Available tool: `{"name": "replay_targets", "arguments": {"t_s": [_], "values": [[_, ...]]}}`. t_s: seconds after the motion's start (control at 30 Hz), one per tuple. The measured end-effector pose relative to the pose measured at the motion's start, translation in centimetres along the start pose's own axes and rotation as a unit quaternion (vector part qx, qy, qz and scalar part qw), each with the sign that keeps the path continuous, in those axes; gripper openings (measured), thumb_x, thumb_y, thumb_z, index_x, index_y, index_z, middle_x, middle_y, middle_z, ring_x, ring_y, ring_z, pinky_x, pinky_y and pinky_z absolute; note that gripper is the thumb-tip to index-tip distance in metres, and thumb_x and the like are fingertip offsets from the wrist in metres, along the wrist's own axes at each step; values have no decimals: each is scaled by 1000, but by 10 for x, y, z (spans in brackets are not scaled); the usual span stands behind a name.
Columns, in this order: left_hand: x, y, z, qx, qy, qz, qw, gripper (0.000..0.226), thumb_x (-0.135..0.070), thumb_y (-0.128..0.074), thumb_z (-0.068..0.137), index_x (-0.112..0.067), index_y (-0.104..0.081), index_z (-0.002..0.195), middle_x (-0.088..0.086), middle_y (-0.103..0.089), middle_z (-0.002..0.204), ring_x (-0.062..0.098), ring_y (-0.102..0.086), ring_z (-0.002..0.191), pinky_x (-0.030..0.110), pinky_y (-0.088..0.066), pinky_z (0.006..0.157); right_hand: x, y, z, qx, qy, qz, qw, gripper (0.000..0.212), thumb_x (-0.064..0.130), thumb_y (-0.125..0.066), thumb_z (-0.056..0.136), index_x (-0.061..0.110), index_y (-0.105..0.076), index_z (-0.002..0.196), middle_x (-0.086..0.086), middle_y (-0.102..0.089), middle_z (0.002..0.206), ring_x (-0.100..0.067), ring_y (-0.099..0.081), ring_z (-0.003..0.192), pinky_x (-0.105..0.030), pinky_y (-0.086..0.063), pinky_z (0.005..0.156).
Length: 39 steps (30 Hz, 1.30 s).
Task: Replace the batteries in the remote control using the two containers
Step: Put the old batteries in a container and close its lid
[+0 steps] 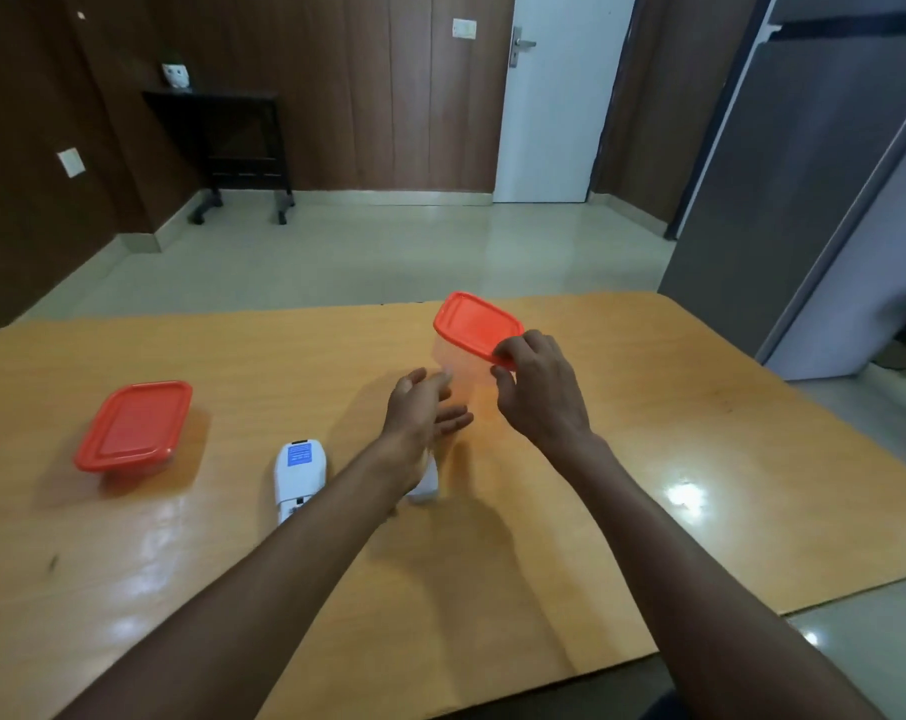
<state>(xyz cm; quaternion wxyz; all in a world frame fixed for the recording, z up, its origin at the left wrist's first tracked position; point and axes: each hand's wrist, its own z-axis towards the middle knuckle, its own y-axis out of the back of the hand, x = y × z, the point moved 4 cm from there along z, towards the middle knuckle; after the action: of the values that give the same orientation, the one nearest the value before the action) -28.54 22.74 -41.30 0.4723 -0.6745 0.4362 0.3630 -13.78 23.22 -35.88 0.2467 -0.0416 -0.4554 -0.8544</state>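
Remote [300,472] sits face-down at lower center of the table [648,433], back cover apparently off. Right hand [539,392] pinches the taller container's orange lid [477,324]; left hand [425,407] open beside it. Second container [134,426] at left is closed, so swapping's barely started.

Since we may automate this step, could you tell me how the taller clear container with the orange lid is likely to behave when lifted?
The tall clear plastic container with the orange lid looks empty, so probably light. Its walls seem thin and may flex. It already leans under the right hand, suggesting it tips easily.
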Motion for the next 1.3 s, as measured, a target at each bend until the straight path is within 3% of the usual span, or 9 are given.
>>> {"name": "replay_targets", "arguments": {"t_s": [0.1,0.23,0.47,0.7,0.77,0.87,1.07,1.13,1.3], "values": [[-17,12,-28,45,12,-78,996,59,-51,-56,98,-16,-41,144,20,-60,129,42,-67,109,51,-63,83,37,22,-14,-16,45,81,996,20,11,-70,90,5,-66,109,-11,-64,104,-26,-59,96,-28,-45,75],[-31,38,-73,75,-5,-173,982,77,-73,-54,87,-14,-55,137,21,-74,116,41,-75,98,53,-61,78,88,34,-53,-26,138,123,982,23,15,-74,89,6,-68,109,-10,-64,104,-24,-57,98,-29,-49,79],[-14,96,-121,95,27,-237,967,87,-82,-51,81,-16,-61,137,20,-70,128,42,-70,110,53,-59,78,134,28,-106,4,260,107,960,36,36,-74,90,11,-73,115,-11,-64,131,-29,-58,122,-37,-54,97],[1,138,-129,95,60,-270,956,106,-90,-54,69,-11,-59,139,25,-64,134,45,-68,111,56,-56,85,168,10,-131,-12,338,95,936,28,20,-69,96,4,-73,118,-15,-68,131,-34,-59,128,-49,-53,100],[-6,140,-126,95,52,-274,956,100,-88,-51,73,-8,-67,131,24,-67,130,42,-69,107,51,-54,88,172,9,-128,-28,340,106,934,27,16,-70,96,2,-73,119,-16,-67,131,-35,-58,130,-51,-52,101],[-14,143,-123,89,47,-311,945,82,-72,-47,82,-3,-75,117,25,-72,117,41,-74,93,47,-59,72,179,1,-127,-43,357,113,926,27,15,-65,98,-1,-72,118,-17,-67,132,-36,-57,131,-53,-50,103],[-17,148,-124,60,50,-325,943,77,-63,-47,83,-3,-65,127,26,-75,107,42,-76,83,50,-61,69,184,-3,-125,-57,383,122,914,26,13,-60,100,-4,-73,115,-18,-69,128,-36,-60,128,-52,-52,101],[-19,148,-125,52,52,-335,939,77,-63,-47,84,-3,-62,131,28,-73,110,44,-75,88,52,-61,71,186,0,-121,-55,381,127,914,26,11,-58,100,-5,-73,114,-18,-69,126,-36,-61,126,-52,-54,99],[-21,146,-129,61,55,-334,939,85,-57,-58,68,-5,-56,136,30,-60,135,48,-58,121,59,-47,100,185,14,-110,-75,376,147,912,22,8,-68,94,-5,-74,110,-17,-73,119,-31,-67,118,-46,-59,93]]}}
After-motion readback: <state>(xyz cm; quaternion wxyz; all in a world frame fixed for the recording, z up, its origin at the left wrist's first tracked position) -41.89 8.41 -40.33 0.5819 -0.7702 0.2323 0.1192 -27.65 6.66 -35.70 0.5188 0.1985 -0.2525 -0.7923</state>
